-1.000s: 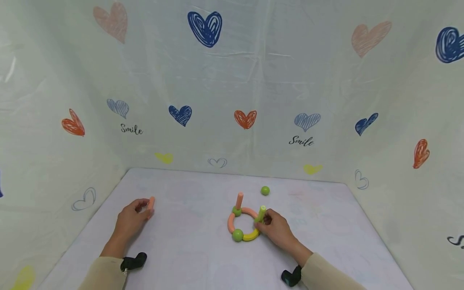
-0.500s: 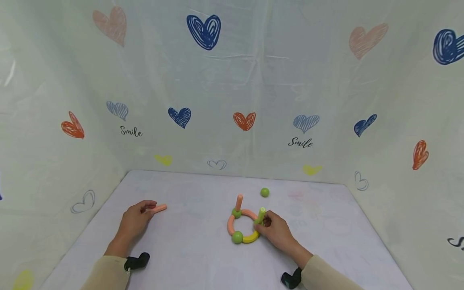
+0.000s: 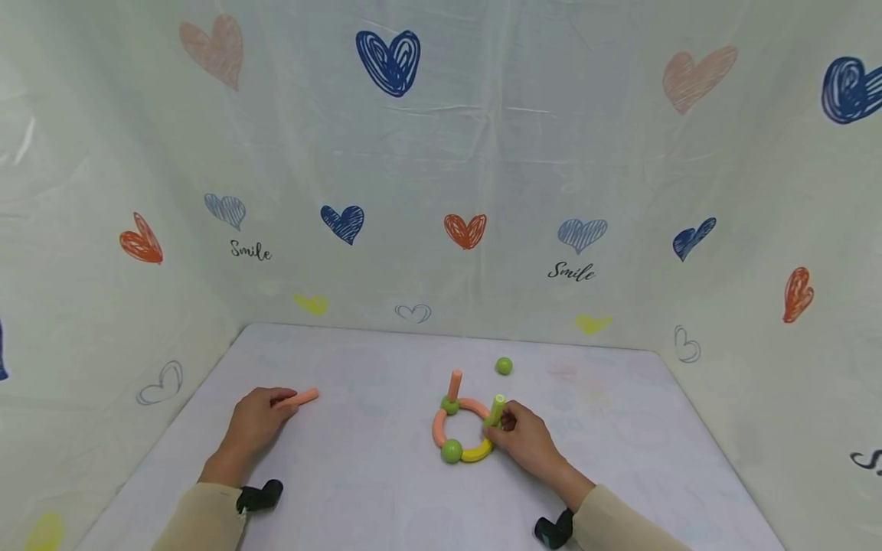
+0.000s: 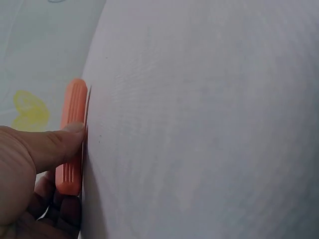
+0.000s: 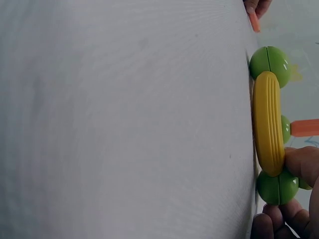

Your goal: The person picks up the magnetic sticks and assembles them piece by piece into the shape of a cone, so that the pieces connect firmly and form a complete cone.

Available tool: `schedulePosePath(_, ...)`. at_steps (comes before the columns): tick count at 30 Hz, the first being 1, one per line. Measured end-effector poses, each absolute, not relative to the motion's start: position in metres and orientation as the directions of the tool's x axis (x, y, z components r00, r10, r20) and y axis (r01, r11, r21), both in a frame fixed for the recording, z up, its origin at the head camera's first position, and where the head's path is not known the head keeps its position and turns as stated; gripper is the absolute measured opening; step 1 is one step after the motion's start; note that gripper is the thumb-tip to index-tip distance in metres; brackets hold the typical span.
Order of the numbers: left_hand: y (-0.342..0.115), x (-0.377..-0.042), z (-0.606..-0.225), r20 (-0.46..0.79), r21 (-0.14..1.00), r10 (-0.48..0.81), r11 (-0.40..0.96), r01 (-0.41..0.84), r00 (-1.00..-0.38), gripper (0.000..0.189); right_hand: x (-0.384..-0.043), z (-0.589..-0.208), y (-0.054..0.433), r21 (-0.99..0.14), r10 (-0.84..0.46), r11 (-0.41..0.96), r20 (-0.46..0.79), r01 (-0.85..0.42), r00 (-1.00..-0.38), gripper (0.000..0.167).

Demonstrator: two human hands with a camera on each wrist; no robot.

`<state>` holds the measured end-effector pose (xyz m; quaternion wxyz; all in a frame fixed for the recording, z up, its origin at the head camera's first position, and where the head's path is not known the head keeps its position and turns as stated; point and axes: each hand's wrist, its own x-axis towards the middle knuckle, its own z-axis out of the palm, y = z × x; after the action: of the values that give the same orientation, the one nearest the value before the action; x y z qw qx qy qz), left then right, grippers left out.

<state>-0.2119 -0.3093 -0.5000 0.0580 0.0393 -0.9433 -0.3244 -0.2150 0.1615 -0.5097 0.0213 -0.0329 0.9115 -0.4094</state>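
Note:
My left hand [image 3: 258, 422] pinches a ribbed orange rod [image 4: 75, 102] low at the table's left side, thumb across its middle. Right of centre lies a ring of curved pieces, orange [image 3: 439, 427] and yellow [image 3: 477, 451], joined by green balls. An orange rod [image 3: 455, 385] stands up from the ball at the ring's back left, and another ball [image 3: 451, 451] sits at its front. Thumb and fingers of my right hand [image 3: 527, 438] grip the green ball [image 5: 277, 188] at the ring's right side, partly hiding it. From that ball a light green rod [image 3: 495, 410] rises.
A loose green ball [image 3: 504, 366] lies behind the ring. White table [image 3: 372, 490] spreads between the two hands. A curtain [image 3: 413, 153] printed with hearts hangs around its back and sides. Each wrist carries a black camera [image 3: 260, 496].
The orange rod in my left hand has tipped from nearly upright to lying low, its far end pointing right. My left hand has shifted slightly right. My right hand and the ring stay put.

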Motion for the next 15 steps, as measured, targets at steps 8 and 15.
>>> schedulePosePath(8,-0.292,-0.213,-0.491,0.118,0.681,-0.173,0.731,-0.047,-0.978,0.040,-0.214,-0.509,0.162,-0.761,-0.077,0.647,-0.004,-0.047,-0.997,0.030)
schedulePosePath(15,-0.248,-0.214,-0.475,0.114,0.760,-0.152,0.649,-0.012,-0.982,0.037,-0.214,-0.512,0.162,-0.756,-0.075,0.653,0.006,-0.053,-0.997,0.030)
